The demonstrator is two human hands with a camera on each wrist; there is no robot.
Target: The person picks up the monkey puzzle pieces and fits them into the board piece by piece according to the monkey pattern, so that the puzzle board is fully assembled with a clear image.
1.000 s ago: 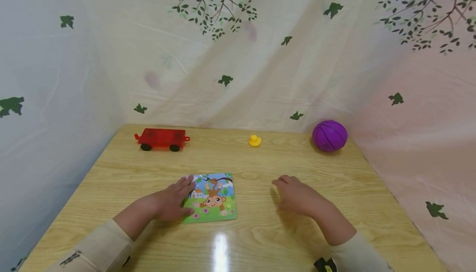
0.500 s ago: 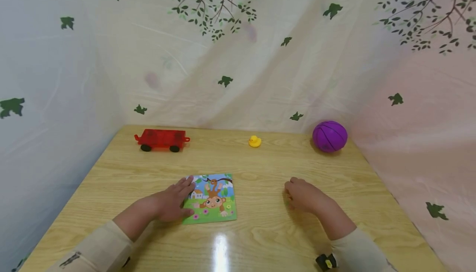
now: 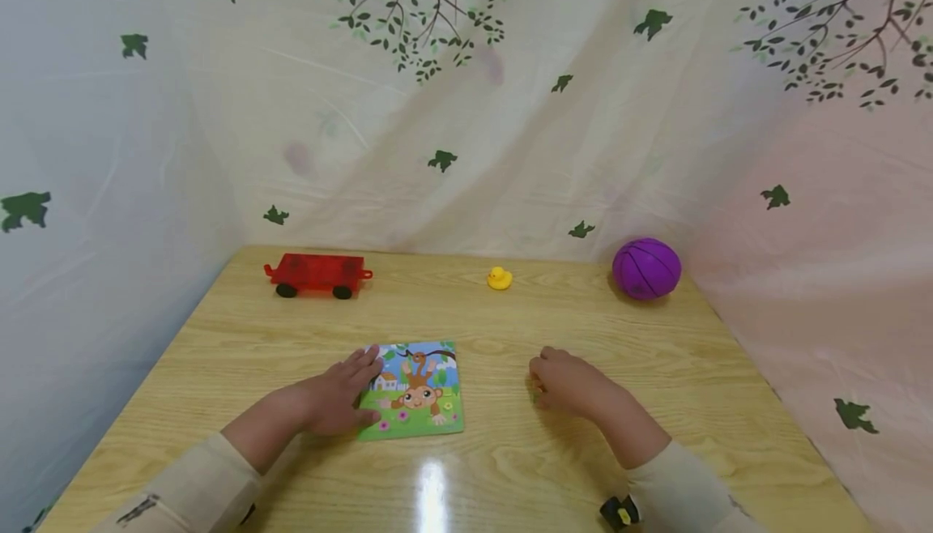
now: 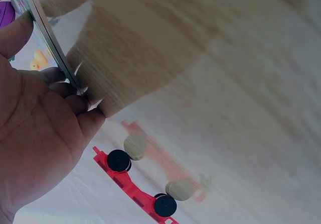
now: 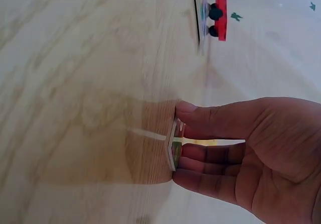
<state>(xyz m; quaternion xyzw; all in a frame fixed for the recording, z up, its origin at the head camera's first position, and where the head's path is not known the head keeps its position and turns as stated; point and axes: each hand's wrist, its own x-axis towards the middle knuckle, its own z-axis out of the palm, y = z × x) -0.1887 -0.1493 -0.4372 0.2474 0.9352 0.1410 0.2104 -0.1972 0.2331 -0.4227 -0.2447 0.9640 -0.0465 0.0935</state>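
Observation:
A square picture board (image 3: pixel 419 395) with a cartoon monkey lies flat on the table. My left hand (image 3: pixel 331 391) rests on its left side, fingers at the upper corner and thumb lower down. In the left wrist view the thumb and fingers of the left hand (image 4: pixel 45 113) touch the board's edge (image 4: pixel 52 43). My right hand (image 3: pixel 572 383) is to the right of the board, fingers bent. In the right wrist view the right hand (image 5: pixel 251 148) pinches a small flat puzzle piece (image 5: pixel 173 143) between thumb and fingers. Part of its coloured face shows; the fingers hide the rest.
Along the back of the table (image 3: pixel 496 468) stand a red toy wagon (image 3: pixel 317 272) on the left, a yellow rubber duck (image 3: pixel 499 278) in the middle and a purple ball (image 3: pixel 646 269) on the right. A leaf-printed cloth (image 3: pixel 466 112) hangs behind.
My right hand first shifts right as its fingers curl in, then comes back left toward the board. The left hand and the board keep their places.

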